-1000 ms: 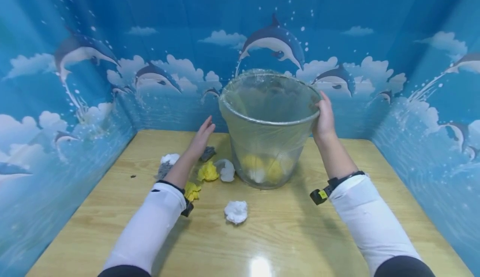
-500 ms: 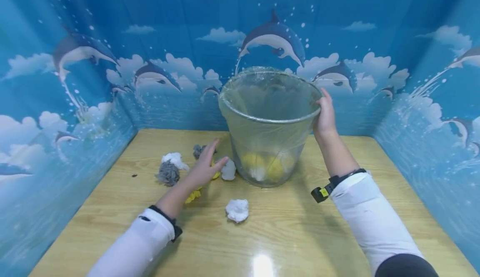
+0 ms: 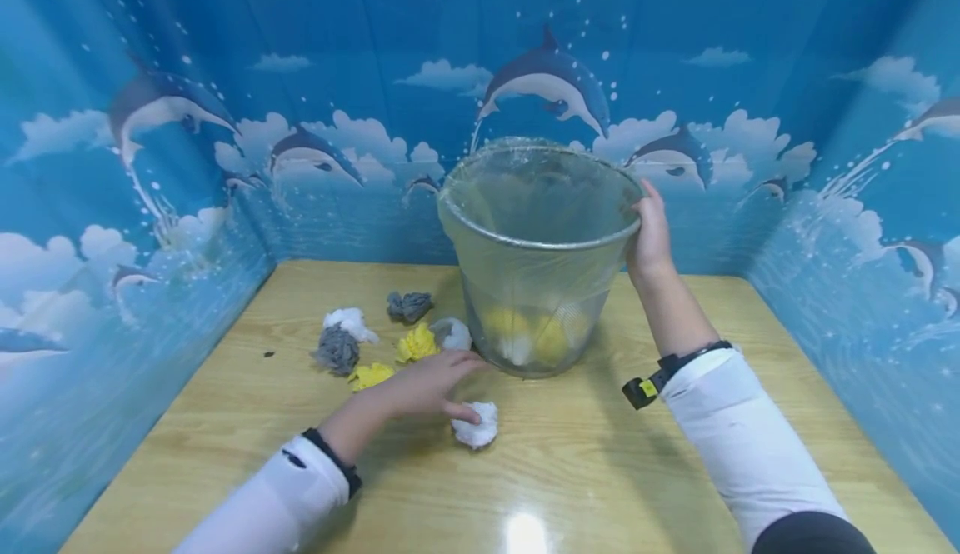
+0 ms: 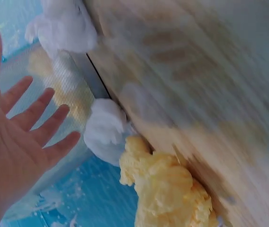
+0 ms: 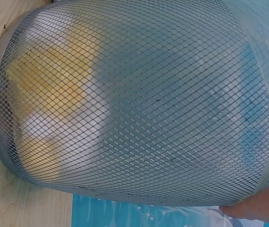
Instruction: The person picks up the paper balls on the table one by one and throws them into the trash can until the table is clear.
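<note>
A wire-mesh wastebasket (image 3: 536,287), lined with a clear plastic bag, stands at the table's back, with yellow and white crumpled paper showing through its lower wall. My right hand (image 3: 651,233) grips its rim on the right side; in the right wrist view part of that hand (image 5: 257,205) shows at the lower right corner. My left hand (image 3: 423,389) hovers at a white crumpled paper ball (image 3: 480,427) in front of the basket, its thumb overlapping the ball. The left wrist view shows that hand's fingers (image 4: 37,109) spread, with nothing between them.
Left of the basket lie yellow crumpled papers (image 3: 417,342), a whitish one (image 3: 452,334) against the basket, grey ones (image 3: 337,349) and a white one (image 3: 350,322). A small dark scrap (image 3: 268,354) is further left. A dolphin-print curtain (image 3: 360,54) encloses the wooden table (image 3: 585,487).
My left hand has come down and toward me, from beside the basket's left wall to the white paper ball in front. The right hand stays on the rim and the basket has hardly moved.
</note>
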{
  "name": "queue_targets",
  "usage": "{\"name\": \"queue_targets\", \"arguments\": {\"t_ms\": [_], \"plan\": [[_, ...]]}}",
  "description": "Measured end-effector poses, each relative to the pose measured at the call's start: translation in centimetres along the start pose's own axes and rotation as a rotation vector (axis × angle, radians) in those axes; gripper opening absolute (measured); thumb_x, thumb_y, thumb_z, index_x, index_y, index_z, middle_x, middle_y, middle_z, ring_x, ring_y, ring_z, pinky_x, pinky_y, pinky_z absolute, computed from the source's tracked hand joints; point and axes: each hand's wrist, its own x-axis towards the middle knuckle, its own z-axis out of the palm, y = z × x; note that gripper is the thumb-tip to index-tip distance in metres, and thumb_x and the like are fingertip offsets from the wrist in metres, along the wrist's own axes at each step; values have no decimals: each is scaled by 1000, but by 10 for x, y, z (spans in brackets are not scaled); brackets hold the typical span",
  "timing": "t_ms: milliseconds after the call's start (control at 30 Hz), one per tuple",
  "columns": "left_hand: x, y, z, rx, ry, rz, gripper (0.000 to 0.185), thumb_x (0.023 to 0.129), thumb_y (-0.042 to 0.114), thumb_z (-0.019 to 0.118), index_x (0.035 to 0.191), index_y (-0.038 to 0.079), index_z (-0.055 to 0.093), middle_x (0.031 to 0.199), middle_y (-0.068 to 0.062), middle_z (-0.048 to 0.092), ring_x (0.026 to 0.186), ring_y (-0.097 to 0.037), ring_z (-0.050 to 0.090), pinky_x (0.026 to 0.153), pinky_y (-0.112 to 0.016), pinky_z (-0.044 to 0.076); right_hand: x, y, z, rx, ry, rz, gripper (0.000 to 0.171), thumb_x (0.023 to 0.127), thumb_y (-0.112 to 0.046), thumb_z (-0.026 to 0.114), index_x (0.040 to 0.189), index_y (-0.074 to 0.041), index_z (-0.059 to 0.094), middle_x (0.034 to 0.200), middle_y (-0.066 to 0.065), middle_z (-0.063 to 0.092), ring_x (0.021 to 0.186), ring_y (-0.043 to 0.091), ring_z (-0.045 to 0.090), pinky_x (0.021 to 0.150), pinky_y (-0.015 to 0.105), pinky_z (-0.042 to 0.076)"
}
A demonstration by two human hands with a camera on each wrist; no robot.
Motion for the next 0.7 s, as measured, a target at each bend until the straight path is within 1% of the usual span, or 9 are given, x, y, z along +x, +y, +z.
{"name": "queue_targets", "arguments": {"t_ms": [100,133,233,367,433,533,700], "plan": [[-1,4,4,43,-60,19,87,78,55,70,146,10,40,149,-12,42,135,-31,42,112,-45,35,-1,1,0,-3,5,3,62,93,-10,25,154,-10,15,155,7,21,110,11,44,102,29,36],[-1,5,6,49,-78,16,89,77,55,71,147,11,39,150,-12,40,136,-30,41,112,-45,33,-1,1,0,-7,6,8,63,93,-10,25,155,-11,12,156,6,18,113,11,42,104,29,35],[0,7,10,60,-102,14,88,74,50,75,147,14,41,150,-11,40,137,-30,40,113,-45,33,-1,1,1,-9,12,13,64,93,-10,24,155,-11,11,158,6,15,120,16,40,109,32,32],[0,10,15,86,-129,13,87,72,45,79,146,18,42,149,-10,41,135,-30,43,111,-48,35,-2,1,1,-14,20,35,64,93,-12,23,156,-13,8,160,4,10,136,22,30,115,36,26],[1,12,16,100,-148,20,86,72,44,79,145,20,43,149,-9,41,135,-29,42,111,-48,35,-2,1,0,-18,22,47,65,94,-13,23,156,-14,5,161,2,7,141,23,24,116,36,23],[1,15,18,105,-171,34,81,73,42,79,144,22,45,149,-8,42,136,-27,42,112,-47,34,-2,1,0,-18,20,47,65,94,-13,23,156,-14,4,161,2,5,142,23,21,117,37,22],[3,19,20,94,-180,46,72,75,34,80,140,26,50,146,-3,45,135,-24,42,111,-45,35,-2,0,0,-23,21,30,65,93,-12,23,156,-13,6,160,3,8,140,23,24,116,36,24]]}}
